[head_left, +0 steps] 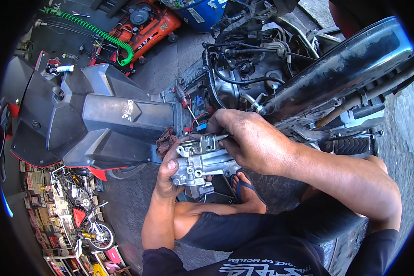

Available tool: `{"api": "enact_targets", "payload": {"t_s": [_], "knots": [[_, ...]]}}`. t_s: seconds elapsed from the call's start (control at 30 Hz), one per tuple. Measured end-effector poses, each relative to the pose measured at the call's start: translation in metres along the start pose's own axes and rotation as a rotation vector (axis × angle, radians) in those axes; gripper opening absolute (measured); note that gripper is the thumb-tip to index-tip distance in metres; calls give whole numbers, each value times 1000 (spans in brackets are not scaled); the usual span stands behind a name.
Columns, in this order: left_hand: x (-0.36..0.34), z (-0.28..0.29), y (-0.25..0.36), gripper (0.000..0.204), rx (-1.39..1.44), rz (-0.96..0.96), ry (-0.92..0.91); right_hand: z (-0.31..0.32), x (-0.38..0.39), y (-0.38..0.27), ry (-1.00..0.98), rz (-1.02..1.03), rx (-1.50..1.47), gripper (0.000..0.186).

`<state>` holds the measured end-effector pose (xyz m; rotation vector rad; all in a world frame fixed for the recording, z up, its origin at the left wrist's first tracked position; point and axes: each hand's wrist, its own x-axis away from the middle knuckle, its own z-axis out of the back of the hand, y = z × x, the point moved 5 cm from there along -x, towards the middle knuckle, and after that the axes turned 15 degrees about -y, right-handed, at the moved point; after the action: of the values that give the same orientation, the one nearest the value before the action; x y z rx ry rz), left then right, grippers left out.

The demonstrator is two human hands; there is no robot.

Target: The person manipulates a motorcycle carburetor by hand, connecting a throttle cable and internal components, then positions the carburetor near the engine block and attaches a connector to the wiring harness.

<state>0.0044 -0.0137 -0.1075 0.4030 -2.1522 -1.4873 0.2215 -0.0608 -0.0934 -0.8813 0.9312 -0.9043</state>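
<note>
while left hand [167,174] wraps silver metal part [202,164] from its left, thumb pressed on near face, right hand [257,140] bends over part's upper right end, thumb and forefinger drawn close together (cannot tell what, if anything, sits between them). part held up between black scooter panels [124,112] and person's legs. dark red rag [165,143] just beside left fingers. red-and-black screwdriver [183,97] beyond part, shaft angled toward right hand. red compressor [147,34], green coiled hose [96,30] well apart, upper left.
</note>
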Motion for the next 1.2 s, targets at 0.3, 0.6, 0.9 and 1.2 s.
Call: {"api": "enact_targets", "payload": {"t_s": [0.3, 0.6, 0.9, 1.2], "knots": [[3, -4, 8, 95, -361, -59, 38, -1, 11, -6, -29, 92, 25, 33], [14, -16, 21, 91, -635, -36, -24, 0, 8, -15, -267, 2, -7, 41], [13, -26, 29, 100, -851, -95, -52, -6, -6, -25, -239, -325, 3, 25], [17, -17, 18, 93, -554, -88, 27, 8, -19, -22, -397, -322, -45, 30]]}}
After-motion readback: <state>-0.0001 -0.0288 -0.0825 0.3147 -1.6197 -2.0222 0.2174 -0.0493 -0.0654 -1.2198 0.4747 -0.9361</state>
